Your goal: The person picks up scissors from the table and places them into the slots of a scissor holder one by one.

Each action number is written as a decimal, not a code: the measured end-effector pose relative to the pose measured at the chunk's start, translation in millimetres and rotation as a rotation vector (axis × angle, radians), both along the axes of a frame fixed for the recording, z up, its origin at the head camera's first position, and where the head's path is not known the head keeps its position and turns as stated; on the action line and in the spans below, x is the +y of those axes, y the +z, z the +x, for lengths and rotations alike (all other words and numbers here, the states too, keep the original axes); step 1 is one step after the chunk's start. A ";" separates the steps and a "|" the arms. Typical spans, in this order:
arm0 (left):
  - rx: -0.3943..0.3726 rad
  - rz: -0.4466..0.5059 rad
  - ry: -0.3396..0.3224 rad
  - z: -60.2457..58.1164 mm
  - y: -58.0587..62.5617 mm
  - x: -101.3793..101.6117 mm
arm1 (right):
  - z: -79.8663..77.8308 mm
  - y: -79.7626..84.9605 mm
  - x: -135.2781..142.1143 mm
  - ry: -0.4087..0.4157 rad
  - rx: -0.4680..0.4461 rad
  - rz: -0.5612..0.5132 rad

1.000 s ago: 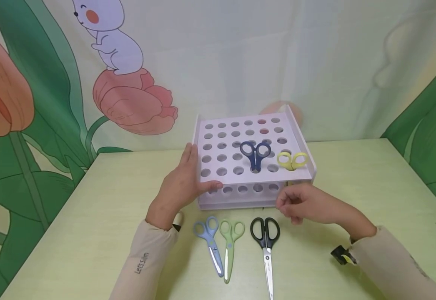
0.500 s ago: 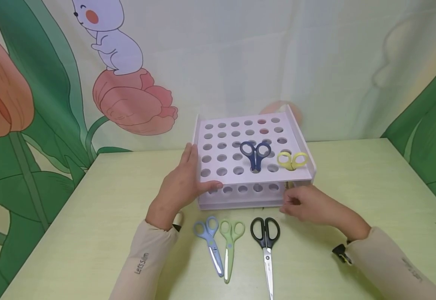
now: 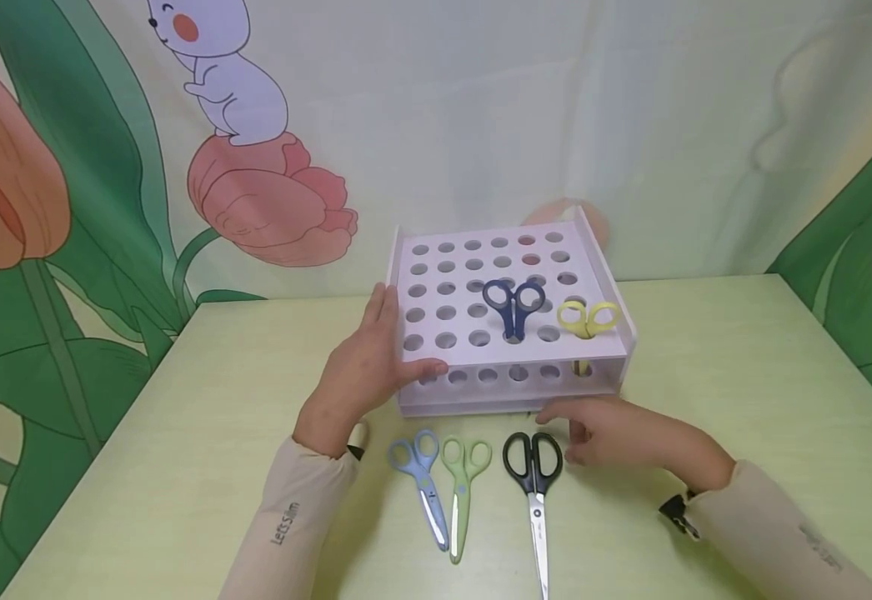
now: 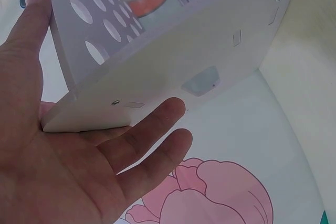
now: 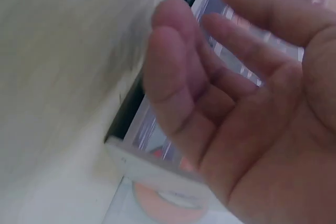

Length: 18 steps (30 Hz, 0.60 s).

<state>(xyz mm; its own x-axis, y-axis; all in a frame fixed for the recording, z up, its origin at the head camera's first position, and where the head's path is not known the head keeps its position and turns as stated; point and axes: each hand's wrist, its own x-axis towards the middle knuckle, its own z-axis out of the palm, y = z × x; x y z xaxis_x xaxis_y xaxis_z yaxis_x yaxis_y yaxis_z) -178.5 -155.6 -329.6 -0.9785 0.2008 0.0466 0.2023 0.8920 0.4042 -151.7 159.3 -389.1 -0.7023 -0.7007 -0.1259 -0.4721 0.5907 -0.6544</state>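
The left hand is pressing on the left side of the white rack, and its fingers are lying mostly straight. The right hand is hanging just beside the black scissors, its loose, bent fingers holding nothing. Those scissors are lying on the table, nearer than the rack. Light blue scissors and green scissors are lying farther left, while dark blue scissors and yellow scissors are standing in near holes

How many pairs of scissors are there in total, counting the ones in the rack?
5: navy scissors and yellow scissors standing in the rack; blue scissors, green scissors and black scissors lying on the table. I see no others.
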 end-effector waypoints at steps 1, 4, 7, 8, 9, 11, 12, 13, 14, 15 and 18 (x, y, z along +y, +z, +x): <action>-0.001 -0.001 0.001 0.0 0.2 0.0 | 1.9 -1.4 -2.2 0.000 -0.014 0.022; -0.002 -0.005 0.003 -0.3 0.3 0.0 | 8.0 -5.1 -8.8 -0.009 -0.011 0.071; -0.001 -0.006 0.004 -0.7 0.1 0.3 | 13.5 -7.0 -14.3 -0.012 0.011 0.098; 0.000 -0.006 0.004 -0.7 0.3 0.5 | 15.1 -7.1 -15.8 -0.010 0.022 0.102; 0.000 -0.006 0.003 -0.8 0.3 0.6 | 16.5 -7.0 -17.0 -0.007 0.026 0.105; 0.000 -0.005 0.005 -0.9 0.4 0.6 | 18.6 -6.4 -18.9 0.002 0.036 0.111; 0.001 -0.006 0.005 -0.9 0.4 0.7 | 19.5 -5.9 -19.6 0.005 0.047 0.118; 0.000 -0.006 0.005 -0.9 0.4 0.7 | 20.0 -5.5 -20.2 0.005 0.056 0.124; 0.001 -0.006 0.005 -0.9 0.3 0.6 | 20.4 -5.2 -20.6 0.007 0.067 0.130; 0.001 -0.007 0.007 -0.9 0.0 0.4 | 20.5 -5.2 -20.8 0.009 0.075 0.136; 0.001 -0.009 0.008 -0.8 -0.4 0.1 | 19.7 -5.6 -20.4 0.018 0.102 0.144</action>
<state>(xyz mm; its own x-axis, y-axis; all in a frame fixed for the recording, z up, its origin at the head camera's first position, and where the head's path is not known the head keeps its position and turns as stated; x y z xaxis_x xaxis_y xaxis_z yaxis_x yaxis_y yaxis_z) -179.3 -155.5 -330.0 -0.9800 0.1936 0.0456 0.1957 0.8973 0.3957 -132.0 138.8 -394.7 -0.7038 -0.6934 -0.1546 -0.5430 0.6654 -0.5123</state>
